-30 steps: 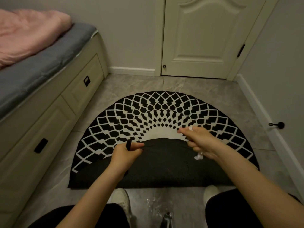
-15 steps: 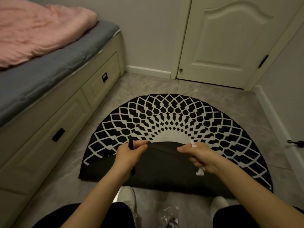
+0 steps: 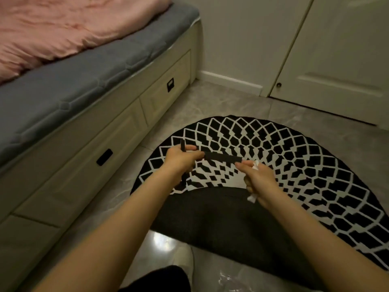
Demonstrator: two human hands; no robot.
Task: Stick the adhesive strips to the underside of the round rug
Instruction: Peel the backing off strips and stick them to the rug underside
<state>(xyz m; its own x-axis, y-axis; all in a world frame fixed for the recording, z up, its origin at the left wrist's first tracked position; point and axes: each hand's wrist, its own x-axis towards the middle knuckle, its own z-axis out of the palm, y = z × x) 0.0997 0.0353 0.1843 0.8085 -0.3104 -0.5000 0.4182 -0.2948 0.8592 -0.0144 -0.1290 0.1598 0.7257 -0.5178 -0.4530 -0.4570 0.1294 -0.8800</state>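
Rug: the round rug (image 3: 273,157) lies on the grey tiled floor (image 3: 210,102) in the centre and right of the frame, its near part folded over so the dark underside (image 3: 210,216) faces up in the lower middle.
Strip: a black adhesive strip (image 3: 223,158) stretches between your two hands above the patterned face of the rug, running roughly level from left to right.
Left hand: your left hand (image 3: 179,159) sits left of centre — its fingers curl round the strip's left end, and a second short black piece (image 3: 182,145) sticks up from the same grip.
Right hand: your right hand (image 3: 257,182) is just right of centre, thumb and forefinger pinching the strip's right end. The other fingers are curled on crumpled white backing paper (image 3: 252,198), which shows at the top and bottom of the fist.
Bed: upper left of the frame — a cream bed base with drawers (image 3: 117,131), a grey mattress (image 3: 69,85) and a pink blanket (image 3: 63,28) on top.
Door: a cream door (image 3: 341,60) stands closed in the upper right.
Foreground: a pale shoe (image 3: 185,260) and clear plastic wrapping (image 3: 229,281) at the bottom edge, both blurred.
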